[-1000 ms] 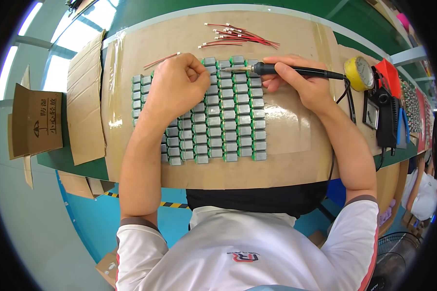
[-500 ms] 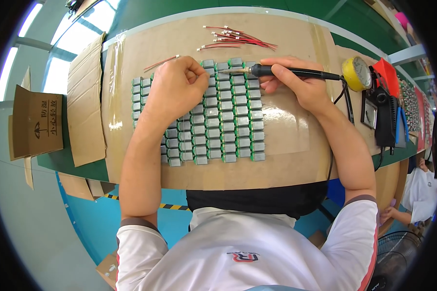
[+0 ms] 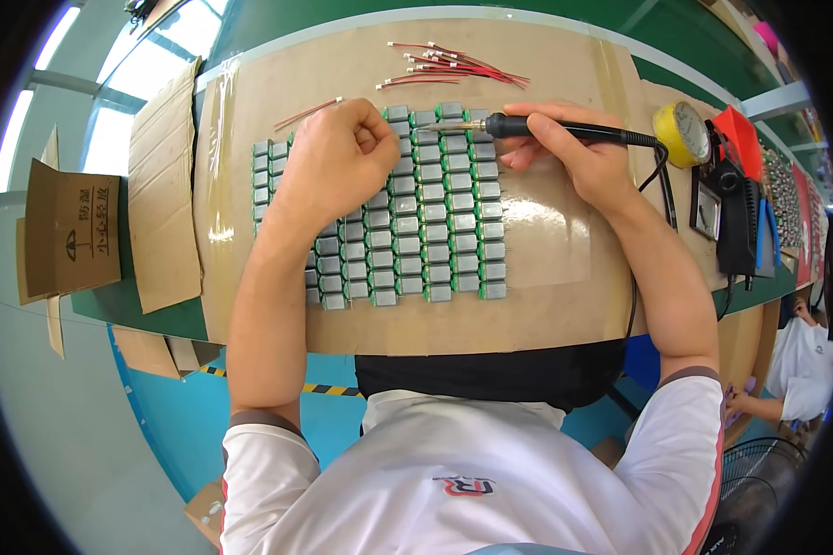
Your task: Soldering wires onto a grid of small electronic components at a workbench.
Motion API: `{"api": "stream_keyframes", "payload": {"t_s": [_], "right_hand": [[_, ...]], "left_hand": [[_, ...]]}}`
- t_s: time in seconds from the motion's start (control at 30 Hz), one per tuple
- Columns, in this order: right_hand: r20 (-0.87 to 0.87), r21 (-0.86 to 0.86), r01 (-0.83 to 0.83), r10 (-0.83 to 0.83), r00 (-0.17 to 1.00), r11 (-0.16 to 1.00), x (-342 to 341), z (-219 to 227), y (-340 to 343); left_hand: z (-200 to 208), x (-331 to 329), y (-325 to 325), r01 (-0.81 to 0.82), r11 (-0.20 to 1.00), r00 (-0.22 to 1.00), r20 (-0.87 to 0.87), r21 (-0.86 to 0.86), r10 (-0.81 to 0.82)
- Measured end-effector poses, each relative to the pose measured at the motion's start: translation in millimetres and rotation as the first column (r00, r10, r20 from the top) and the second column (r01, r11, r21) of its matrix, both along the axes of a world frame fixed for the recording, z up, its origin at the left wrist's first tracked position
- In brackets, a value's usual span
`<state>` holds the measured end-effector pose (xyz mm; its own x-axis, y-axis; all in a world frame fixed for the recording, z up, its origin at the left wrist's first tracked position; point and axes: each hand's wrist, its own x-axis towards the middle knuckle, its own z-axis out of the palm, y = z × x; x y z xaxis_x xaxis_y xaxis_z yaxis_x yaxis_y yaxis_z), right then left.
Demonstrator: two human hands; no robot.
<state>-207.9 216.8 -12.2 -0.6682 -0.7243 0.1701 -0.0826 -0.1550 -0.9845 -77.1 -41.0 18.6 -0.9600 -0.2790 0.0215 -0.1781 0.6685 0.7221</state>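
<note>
My right hand (image 3: 578, 153) grips a soldering iron (image 3: 565, 129) by its black handle, fingers wrapped round it. The iron's metal tip points left over the far rows of small grey blocks with green circuit boards (image 3: 435, 236), set out in tight columns. I cannot tell whether the tip touches one. My left hand (image 3: 342, 157) is closed in a pinch over the upper left part of these rows, close to the tip. What its fingers hold, if anything, is hidden. Just beyond that hand lies a single red-and-black wire lead (image 3: 305, 114) with a white connector.
A bundle of red-and-black leads (image 3: 458, 69) lies at the far side of the cardboard mat (image 3: 565, 314). To the right are yellow tape (image 3: 681, 134), a black soldering station (image 3: 733, 217) and blue-handled pliers (image 3: 765, 236). Cardboard boxes (image 3: 69, 231) stand left. A co-worker (image 3: 796, 365) is far right.
My right hand and the soldering iron have moved slightly to the right, and the tip has shifted a little away from me. My left hand stays pinched in nearly the same place.
</note>
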Motion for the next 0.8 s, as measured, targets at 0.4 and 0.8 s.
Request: {"api": "stream_keyframes", "payload": {"t_s": [0.4,0.8], "right_hand": [[-0.028,0.036,-0.033,0.034,0.999,0.999,1.6,1.5,-1.5],[-0.047,0.039,-0.033,0.035,0.998,0.999,1.4,0.1,-1.5]], "left_hand": [[1.6,1.8,0.0,0.049,0.998,0.999,0.011,-0.031,-0.049],[1.5,1.7,0.7,0.056,0.998,0.998,0.014,-0.043,-0.055]]}}
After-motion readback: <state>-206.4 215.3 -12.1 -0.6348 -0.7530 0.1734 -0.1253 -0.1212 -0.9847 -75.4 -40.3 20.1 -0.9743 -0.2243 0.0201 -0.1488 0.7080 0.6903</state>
